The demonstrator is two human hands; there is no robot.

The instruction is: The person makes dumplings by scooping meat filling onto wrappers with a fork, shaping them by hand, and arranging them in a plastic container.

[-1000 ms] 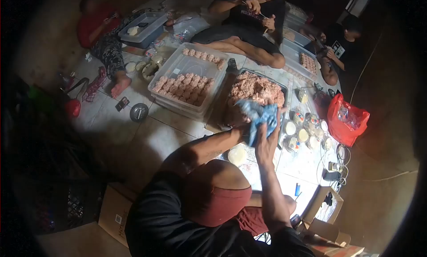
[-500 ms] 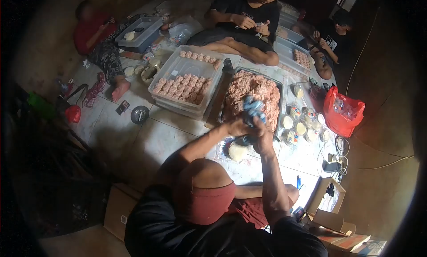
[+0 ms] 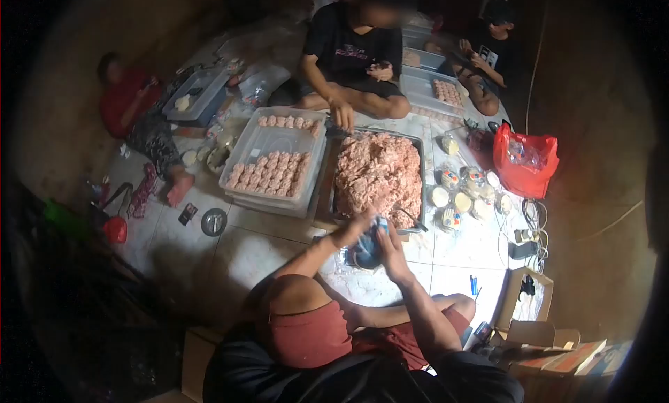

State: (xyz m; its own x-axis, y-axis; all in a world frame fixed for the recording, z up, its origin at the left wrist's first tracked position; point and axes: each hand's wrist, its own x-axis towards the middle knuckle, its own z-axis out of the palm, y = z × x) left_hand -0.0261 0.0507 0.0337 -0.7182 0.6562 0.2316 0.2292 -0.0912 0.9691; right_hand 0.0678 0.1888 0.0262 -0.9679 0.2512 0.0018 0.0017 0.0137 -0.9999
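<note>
A blue patterned cloth [image 3: 367,252] hangs bunched between my hands, low over the floor by my knees. My left hand [image 3: 357,227], blurred by motion, presses on the cloth from the left; its fingers point toward the tray. On the other side my right hand [image 3: 394,255] grips the cloth, thumb and fingers against it. Just beyond them a large mound of pinkish ground meat [image 3: 380,169] fills a metal tray [image 3: 423,155]. A dark handle [image 3: 412,220] sticks out at the tray's near right corner.
Left of the tray are stacked plastic bins [image 3: 240,127] with rows of meatballs [image 3: 272,173]. Wrapped pale rounds [image 3: 461,202], a red bag [image 3: 524,162] and cables [image 3: 535,222] lie to the right. A person [image 3: 352,51] sits opposite, one hand near the bins; others sit farther back.
My hands have come down and toward me with the cloth, from over the meat to the floor before it. The person opposite has reached one hand down between the bins and tray.
</note>
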